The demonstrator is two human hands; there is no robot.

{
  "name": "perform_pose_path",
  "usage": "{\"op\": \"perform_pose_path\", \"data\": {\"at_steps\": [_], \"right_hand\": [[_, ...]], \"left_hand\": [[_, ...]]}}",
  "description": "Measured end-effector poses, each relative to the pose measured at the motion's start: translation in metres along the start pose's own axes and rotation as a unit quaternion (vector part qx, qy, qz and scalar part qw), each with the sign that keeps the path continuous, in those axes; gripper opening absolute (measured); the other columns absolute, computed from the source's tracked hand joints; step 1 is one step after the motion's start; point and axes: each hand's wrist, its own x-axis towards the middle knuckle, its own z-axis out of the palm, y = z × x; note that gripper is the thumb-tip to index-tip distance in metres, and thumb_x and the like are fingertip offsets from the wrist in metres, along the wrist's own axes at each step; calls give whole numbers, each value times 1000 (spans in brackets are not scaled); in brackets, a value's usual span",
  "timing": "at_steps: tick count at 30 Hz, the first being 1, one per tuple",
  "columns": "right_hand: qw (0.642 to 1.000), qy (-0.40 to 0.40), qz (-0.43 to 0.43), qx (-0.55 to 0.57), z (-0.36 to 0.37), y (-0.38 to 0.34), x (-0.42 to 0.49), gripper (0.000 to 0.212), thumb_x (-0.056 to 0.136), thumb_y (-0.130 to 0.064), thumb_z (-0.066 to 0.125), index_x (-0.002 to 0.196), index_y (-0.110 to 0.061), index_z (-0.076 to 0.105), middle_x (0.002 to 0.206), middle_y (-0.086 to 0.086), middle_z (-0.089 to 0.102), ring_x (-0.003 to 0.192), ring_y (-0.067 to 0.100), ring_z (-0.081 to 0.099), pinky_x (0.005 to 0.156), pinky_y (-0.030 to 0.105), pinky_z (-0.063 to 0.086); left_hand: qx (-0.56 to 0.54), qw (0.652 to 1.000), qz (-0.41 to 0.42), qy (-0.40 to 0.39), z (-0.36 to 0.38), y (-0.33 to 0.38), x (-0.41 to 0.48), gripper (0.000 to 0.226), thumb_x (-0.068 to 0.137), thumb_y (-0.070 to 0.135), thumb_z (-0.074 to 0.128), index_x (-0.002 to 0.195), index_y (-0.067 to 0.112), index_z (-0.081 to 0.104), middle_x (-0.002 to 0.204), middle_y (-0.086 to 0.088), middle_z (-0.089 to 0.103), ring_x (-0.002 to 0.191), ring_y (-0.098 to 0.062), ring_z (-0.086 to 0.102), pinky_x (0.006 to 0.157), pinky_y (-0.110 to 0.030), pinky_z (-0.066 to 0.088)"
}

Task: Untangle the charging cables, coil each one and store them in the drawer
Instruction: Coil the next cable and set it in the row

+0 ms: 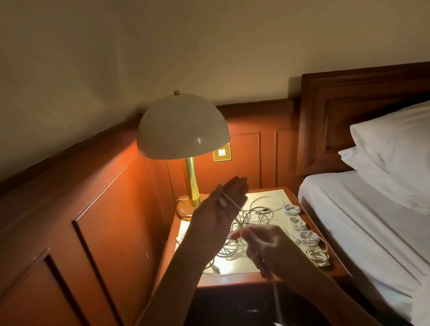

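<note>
Under my fingers point(234, 188) the table point(247, 277) carried a loose cable tangle point(260, 212); four coiled cables point(306, 236) lined its edge to their right, a lamp point(183, 134) beyond them.

A dome-shaded lamp point(182, 129) on a brass stem glows in the corner, warming the reddish wood panelling point(94, 215) on the lower walls. Above, the wall point(196, 45) is plain cream and dim. A brass switch plate point(221, 152) sits behind the lamp. The wooden desk point(236, 278) stands just beside a white-sheeted bed point(360, 214) with pillows point(414, 152) and a dark headboard point(349, 111).
</note>
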Motion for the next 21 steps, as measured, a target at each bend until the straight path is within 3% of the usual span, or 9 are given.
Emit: {"op": "perform_pose_path", "data": {"at_steps": [3,5,8,10,11,14,16,18,21], "right_hand": [[988,-34,-10,-150,1,-4,-7,21,104,-26,51,105,-18,71,52,-8,58,39,5,49,45,25,43],[950,17,-47,-309,-6,-12,-4,21,101,-31,54,104,-27,74,71,-16,68,58,0,61,62,21,50],[874,88,-104,-466,-25,-37,5,19,97,-38,60,103,-29,76,98,-7,75,83,8,66,84,33,53],[853,92,-125,-498,-41,-56,13,17,92,-39,68,101,-28,78,94,-12,73,79,4,62,81,29,52],[849,78,-142,-503,-48,-66,18,18,90,-40,69,99,-27,78,91,-14,71,76,2,61,79,28,52],[855,30,-237,-460,-64,-84,34,24,81,-49,68,93,-30,78,87,-17,72,72,-2,65,73,23,56],[888,4,-266,-375,-64,-87,39,23,78,-49,70,90,-31,77,82,-23,71,71,-4,66,67,11,50],[927,6,-253,-276,-54,-83,41,19,79,-44,69,88,-30,78,77,-20,73,66,0,64,62,18,47],[953,45,-249,-168,-29,-60,39,12,89,-36,62,87,-41,72,63,-20,63,57,2,54,57,21,41]], "left_hand": [[193,970,134,67,-14,3,7,34,106,24,35,125,9,59,128,-8,66,119,-18,63,110,-36,42],[402,895,181,69,-22,6,7,31,106,28,37,118,18,64,121,-1,70,115,-12,65,104,-36,46],[640,753,149,-41,-35,4,2,28,106,24,42,111,17,68,105,4,74,99,-9,70,91,-34,54],[695,710,64,-98,-36,4,-3,30,105,27,42,107,12,68,98,1,73,91,-20,71,86,-41,54],[675,729,8,-117,-32,7,-6,38,105,34,40,103,7,68,91,-1,72,85,-23,69,84,-40,52],[474,855,-93,-191,-18,21,-15,51,100,43,31,82,5,60,58,6,55,57,-12,56,77,-34,49],[375,884,-125,-249,-12,31,-22,42,104,34,31,75,14,54,54,9,47,54,-11,48,76,-34,48],[231,911,-143,-309,-3,41,-29,31,104,25,41,78,16,55,57,9,51,56,-11,49,76,-32,49],[-14,974,-78,-214,20,46,-37,21,94,9,50,79,8,65,64,3,57,58,-12,59,73,-31,57]]}}
